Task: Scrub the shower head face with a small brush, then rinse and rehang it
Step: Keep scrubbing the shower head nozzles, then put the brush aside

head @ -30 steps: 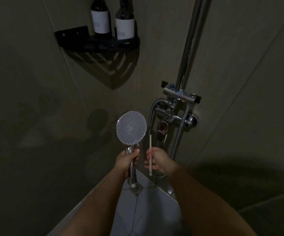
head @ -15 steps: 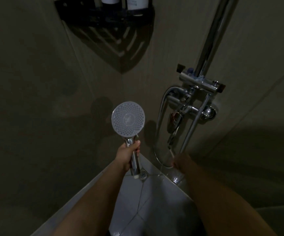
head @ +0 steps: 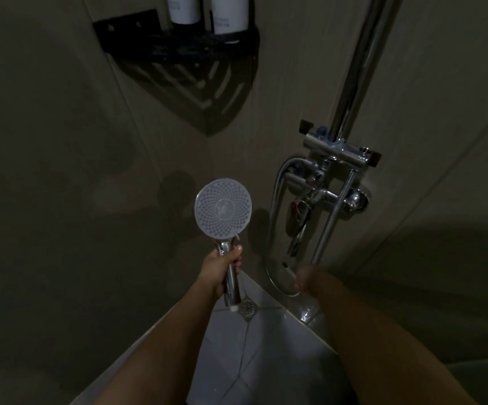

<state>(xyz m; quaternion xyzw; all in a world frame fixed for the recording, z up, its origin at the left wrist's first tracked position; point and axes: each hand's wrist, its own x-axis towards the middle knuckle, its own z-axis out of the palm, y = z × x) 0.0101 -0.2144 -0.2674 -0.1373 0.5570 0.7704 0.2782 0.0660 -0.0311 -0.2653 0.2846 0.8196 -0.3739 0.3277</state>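
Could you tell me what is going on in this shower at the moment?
A person stands in a dim shower corner, holding a handheld shower head by its chrome handle in the left hand, its round nozzle face turned up toward the camera. The right hand is down low near the hose, below the chrome mixer valve; it is blurred, and no brush shows in it. No water is visibly spraying. Two bottles stand on a black corner shelf.

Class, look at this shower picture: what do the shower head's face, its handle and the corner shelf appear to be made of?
Shower head face: probably matt, pale translucent plastic or rubber, with rings of small nozzle holes. Handle: polished chrome finish with bright mirror-like glints, metal or plated plastic. Corner shelf: matt black and slatted, likely coated metal or plastic; too dark to settle.
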